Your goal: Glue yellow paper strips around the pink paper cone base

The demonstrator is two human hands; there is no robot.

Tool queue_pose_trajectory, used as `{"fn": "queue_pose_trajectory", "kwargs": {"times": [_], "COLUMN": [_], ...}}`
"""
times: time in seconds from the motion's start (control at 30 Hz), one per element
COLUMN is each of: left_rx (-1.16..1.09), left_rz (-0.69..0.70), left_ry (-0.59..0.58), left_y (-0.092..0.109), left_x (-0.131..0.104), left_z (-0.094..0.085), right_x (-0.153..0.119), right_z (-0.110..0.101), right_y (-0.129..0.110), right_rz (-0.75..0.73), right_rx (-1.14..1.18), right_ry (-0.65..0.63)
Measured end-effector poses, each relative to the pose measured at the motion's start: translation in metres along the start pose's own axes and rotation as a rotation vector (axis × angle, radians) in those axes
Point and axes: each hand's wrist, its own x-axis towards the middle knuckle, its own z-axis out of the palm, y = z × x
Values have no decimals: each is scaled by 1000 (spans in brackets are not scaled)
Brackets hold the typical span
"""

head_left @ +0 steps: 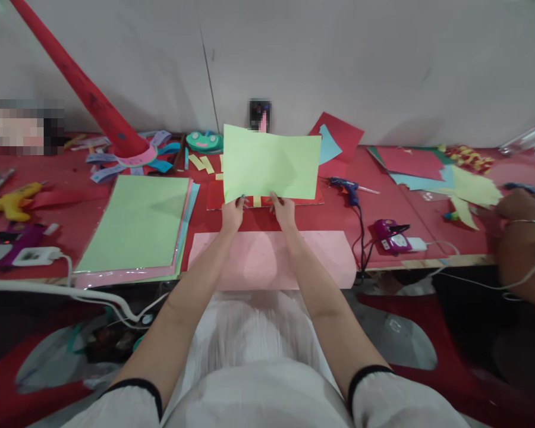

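Note:
A light green sheet of paper [271, 163] stands upright in front of me, its top edge slightly bowed. My left hand [233, 214] pinches its lower edge near the left corner. Closer to the middle of that edge, my right hand [283, 211] grips it with the thumb on the near face. Behind and below the sheet lies a red card [214, 196] with a yellow strip [257, 201] on it, partly hidden. Between my forearms and the table's front edge, a pink sheet [271, 258] lies flat.
A pack of coloured paper [136, 226] lies left, below a tall red cone [89, 98] with blue strips. To the right are a blue glue gun [345, 189], a purple power socket [391, 236] and paper scraps [472, 187]. Another person's hand [521, 208] rests at far right.

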Motion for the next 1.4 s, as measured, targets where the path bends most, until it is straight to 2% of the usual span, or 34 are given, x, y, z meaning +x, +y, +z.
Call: {"fn": "queue_pose_trajectory", "kwargs": {"times": [0.27,0.4,0.6,0.83,1.0,1.2,1.4], "left_rx": [28,16,-46,-56,-68,13,-12], "left_rz": [16,37,-3,18,11,15,-37], "left_ry": [19,31,67,37,6,-61,-18], "left_y": [1,0,0,-9,-8,-7,-1], "left_x": [2,2,1,5,4,2,2], "left_z": [0,0,0,2,4,4,2], "right_x": [-1,-2,-1,2,3,2,1], "right_z": [0,-4,-6,-5,-6,-7,-8], "right_y": [-3,-5,-1,2,2,2,-2], "right_rz": [29,60,50,67,76,32,21], "right_rx": [-78,-29,48,68,152,91,76], "right_ry": [75,88,86,110,102,118,173]}}
